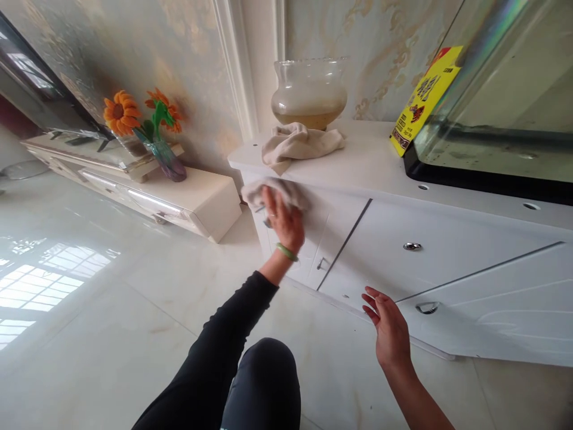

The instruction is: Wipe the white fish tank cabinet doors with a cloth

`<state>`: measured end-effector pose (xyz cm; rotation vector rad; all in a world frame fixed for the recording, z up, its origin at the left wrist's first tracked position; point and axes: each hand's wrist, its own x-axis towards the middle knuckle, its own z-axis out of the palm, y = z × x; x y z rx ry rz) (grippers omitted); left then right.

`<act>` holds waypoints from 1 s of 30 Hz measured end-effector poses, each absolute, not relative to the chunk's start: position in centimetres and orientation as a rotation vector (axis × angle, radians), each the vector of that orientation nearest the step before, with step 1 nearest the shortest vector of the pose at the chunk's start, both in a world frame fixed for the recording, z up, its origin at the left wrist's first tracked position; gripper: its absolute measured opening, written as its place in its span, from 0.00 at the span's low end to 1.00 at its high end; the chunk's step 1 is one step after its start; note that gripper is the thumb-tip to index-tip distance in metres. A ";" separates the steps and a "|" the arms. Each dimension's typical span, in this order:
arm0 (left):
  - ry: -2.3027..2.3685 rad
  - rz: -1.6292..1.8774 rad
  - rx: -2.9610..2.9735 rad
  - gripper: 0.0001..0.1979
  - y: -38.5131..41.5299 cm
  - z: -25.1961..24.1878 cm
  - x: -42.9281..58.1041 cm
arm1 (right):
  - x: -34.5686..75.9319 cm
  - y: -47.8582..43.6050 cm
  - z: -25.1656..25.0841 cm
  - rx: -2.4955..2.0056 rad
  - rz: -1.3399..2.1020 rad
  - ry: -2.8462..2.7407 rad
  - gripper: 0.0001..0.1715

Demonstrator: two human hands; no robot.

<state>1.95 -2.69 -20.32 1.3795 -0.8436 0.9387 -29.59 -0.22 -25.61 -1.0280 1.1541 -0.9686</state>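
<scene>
My left hand (286, 224), with a green bangle at the wrist, presses a pale beige cloth (256, 192) against the front of a white cabinet (362, 251), just under its top edge at the left end. The hand and cloth are slightly blurred. My right hand (390, 328) holds nothing; its fingers are apart, in front of the lower cabinet doors. A second crumpled beige cloth (304, 146) lies on the cabinet top above my left hand. Behind it stands a glass bowl (310, 95) with a wavy rim and some yellowish liquid inside.
A glass tank (501, 119) with a black base stands on the right of the cabinet top, a yellow packet (425, 101) leaning on it. To the left is a low TV stand (210, 197) bearing a vase (168, 158) of orange flowers. Metal handles (427, 307) project from the doors.
</scene>
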 end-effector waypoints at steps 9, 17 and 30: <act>-1.291 0.742 1.496 0.24 -1.9 -19.7 2.8 | -30.4 -0.5 -24.9 -1.022 -0.994 1.157 0.39; -0.879 0.943 1.406 0.33 -3.3 -20.0 1.4 | -29.8 0.1 -25.5 -1.032 -0.912 1.160 0.39; -1.168 0.732 1.630 0.31 -0.5 -18.4 8.8 | -30.7 -1.4 -27.3 -1.081 -0.856 1.175 0.38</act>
